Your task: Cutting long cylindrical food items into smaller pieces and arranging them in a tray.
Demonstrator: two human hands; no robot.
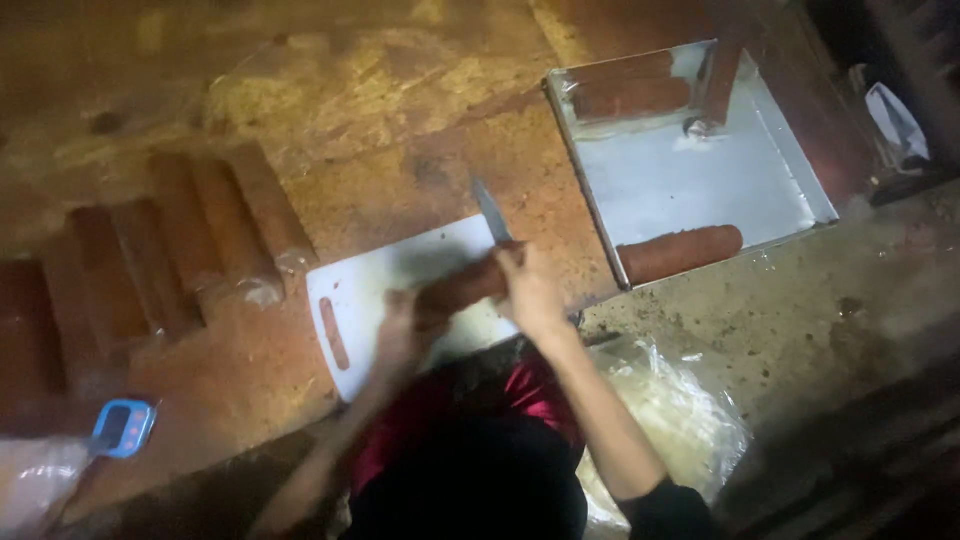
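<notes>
The right hand (pixel 530 290) grips a knife (pixel 492 212) standing across the brown roll (pixel 462 287), which lies lengthwise left-to-right on the white cutting board (pixel 365 285), its left end clasped by the left hand (pixel 400 325).

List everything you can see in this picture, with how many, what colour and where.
White plastic cutting board: one, white, middle of the worktop.
Long reddish-brown sausage roll: one, lying across the board under both hands.
Steel-bladed knife: one, grey blade, above the board, in the right hand.
Shallow metal tray: one, silver, upper right.
Sausage rolls in the tray: about three, reddish-brown; one at the near edge, the rest at the far edge.
Stacked sausage rolls: several, reddish-brown, left; blurred.
Small blue device: one, lower left.
Clear plastic bag: one, lower right.
Brown worktop: one, rough, stained.
Left hand: on the roll.
Right hand: gripping the knife.
</notes>
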